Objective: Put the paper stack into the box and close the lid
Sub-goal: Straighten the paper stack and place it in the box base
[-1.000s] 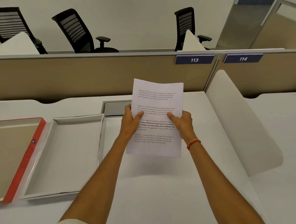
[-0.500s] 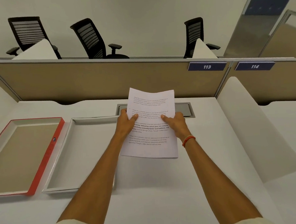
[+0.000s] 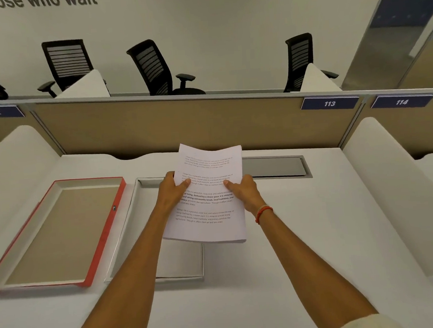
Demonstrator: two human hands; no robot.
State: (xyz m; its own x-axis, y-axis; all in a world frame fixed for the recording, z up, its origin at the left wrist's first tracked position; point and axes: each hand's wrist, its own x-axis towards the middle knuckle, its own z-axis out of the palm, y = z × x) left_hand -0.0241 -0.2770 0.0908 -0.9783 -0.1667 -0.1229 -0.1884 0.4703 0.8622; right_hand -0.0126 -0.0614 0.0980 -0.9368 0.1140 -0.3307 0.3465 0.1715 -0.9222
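A stack of printed white paper [image 3: 208, 213] is held in the air above the desk, over the right part of the open white box [image 3: 177, 265]. My left hand [image 3: 171, 192] grips the stack's left edge, thumb on top. My right hand [image 3: 243, 191] grips its right edge; a red band sits on that wrist. The box lies flat on the desk, its inside partly hidden by my left arm and the paper. Its red-edged lid [image 3: 59, 236] lies upturned to the left of the box, touching it.
White curved dividers stand at the left [image 3: 13, 162] and right [image 3: 391, 190] of the desk. A grey cable hatch [image 3: 274, 167] is set into the desk behind the paper. A tan partition [image 3: 169, 126] closes the back, with black office chairs beyond.
Both hands have carried the paper stack leftward, from over bare desk to over the box's right part. The camera view has also swung left, bringing the lid fully into view.
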